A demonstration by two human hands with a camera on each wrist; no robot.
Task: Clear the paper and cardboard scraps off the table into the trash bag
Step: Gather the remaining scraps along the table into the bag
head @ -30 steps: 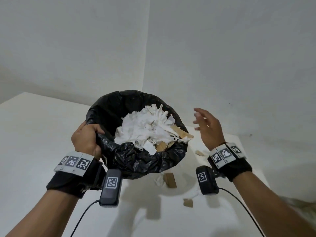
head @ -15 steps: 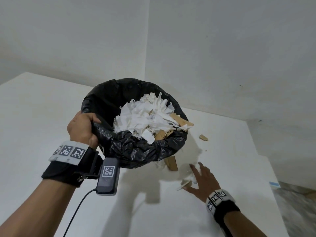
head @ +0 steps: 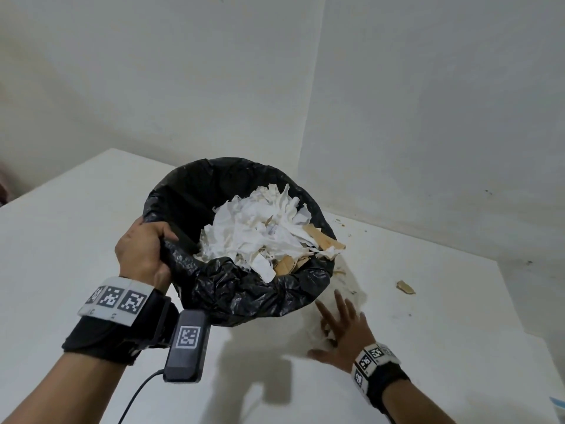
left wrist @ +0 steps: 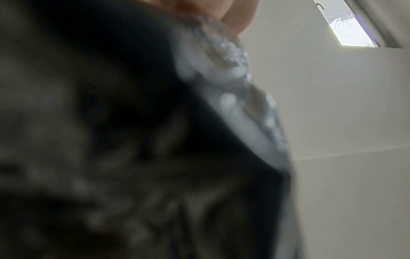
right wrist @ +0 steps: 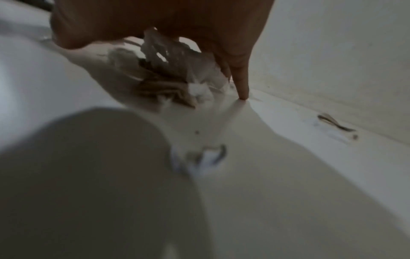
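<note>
Gripping trash bag rim, left hand; right hand splayed flat on scraps, white table, wall corner.

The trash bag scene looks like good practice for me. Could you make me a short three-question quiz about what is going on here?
1. True or false: the left hand grips the rim of the black trash bag.
2. What is the right hand doing? A) resting spread over scraps on the table B) reaching into the bag C) pointing at the wall
3. Fill in: one lone cardboard piece lies on the table to the ____ of the bag.

Key: 1 true; 2 A; 3 right.
</note>
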